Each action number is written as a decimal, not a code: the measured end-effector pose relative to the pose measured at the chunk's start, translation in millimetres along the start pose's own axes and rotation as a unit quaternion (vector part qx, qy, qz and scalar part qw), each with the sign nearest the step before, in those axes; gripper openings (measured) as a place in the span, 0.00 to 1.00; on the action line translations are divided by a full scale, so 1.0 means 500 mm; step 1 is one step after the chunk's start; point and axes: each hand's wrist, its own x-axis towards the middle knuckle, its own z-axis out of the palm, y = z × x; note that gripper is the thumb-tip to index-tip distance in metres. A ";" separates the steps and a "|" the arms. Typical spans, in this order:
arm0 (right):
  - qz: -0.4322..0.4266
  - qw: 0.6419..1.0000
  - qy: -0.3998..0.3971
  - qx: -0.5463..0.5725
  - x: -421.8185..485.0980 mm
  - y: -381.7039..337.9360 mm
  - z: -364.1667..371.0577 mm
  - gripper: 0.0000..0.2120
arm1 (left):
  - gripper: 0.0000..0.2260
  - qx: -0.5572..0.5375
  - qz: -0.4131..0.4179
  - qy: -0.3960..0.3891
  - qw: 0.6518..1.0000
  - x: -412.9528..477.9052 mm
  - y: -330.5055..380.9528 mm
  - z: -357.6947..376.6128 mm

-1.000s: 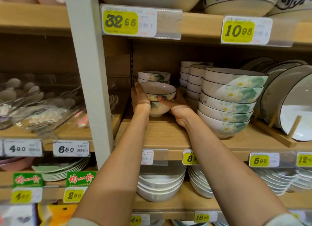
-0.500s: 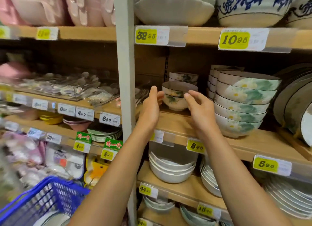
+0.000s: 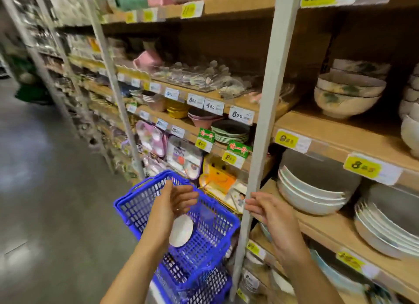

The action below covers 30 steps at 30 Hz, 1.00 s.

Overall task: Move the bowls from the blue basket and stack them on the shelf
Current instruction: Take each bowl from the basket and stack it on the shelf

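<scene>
Step in hand: fetching a bowl. My left hand hovers over the blue basket, my right hand alongside, both empty, fingers loosely apart. One pale bowl lies in the basket; stacked bowls sit on the shelf. Next, I judge: reach down, grip its rim.

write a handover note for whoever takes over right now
Left hand: open, empty, over the blue basket.
Right hand: open, empty, by the shelf post.
Done: floral bowls sit stacked on the shelf.
Left: at least one bowl lies in the basket; lift it and add it to the stack.
</scene>
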 end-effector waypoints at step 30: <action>0.380 0.917 0.069 -0.100 0.135 0.514 0.380 0.06 | 0.18 0.197 -0.224 -0.045 0.953 0.376 -0.191 -0.455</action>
